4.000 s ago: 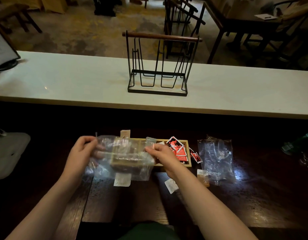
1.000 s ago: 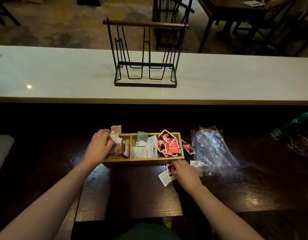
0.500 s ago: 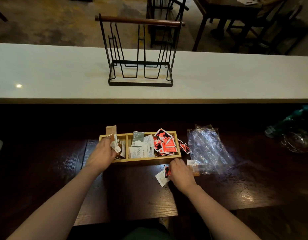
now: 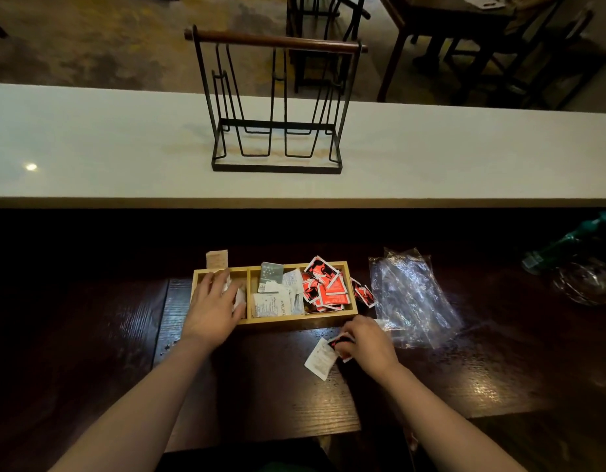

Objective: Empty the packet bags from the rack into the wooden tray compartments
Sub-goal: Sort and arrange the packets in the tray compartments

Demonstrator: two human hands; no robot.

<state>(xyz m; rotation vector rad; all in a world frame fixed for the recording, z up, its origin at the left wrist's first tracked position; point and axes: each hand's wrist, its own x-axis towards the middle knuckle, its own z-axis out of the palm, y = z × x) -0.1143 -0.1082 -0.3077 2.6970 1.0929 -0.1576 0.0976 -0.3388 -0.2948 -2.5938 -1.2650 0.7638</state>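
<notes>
Packets fill a wooden tray that sits on the dark table, just beyond both hands. Left hand lies palm down over the tray's left compartment, fingers spread loosely on the pale packets there; whether they grip any I cannot tell. Beside those fingers, toward the right, the middle compartment holds white packets, and further right the end compartment is heaped with red packets, a few spilled over its far end. Right hand rests on the table just nearer than the tray's front wall, fingertips pinched on a red packet, with a white packet lying flat against them on the left. Beyond the right hand's knuckles lie crumpled clear bags. Well past all the fingers, the black wire rack stands on the pale counter.
</notes>
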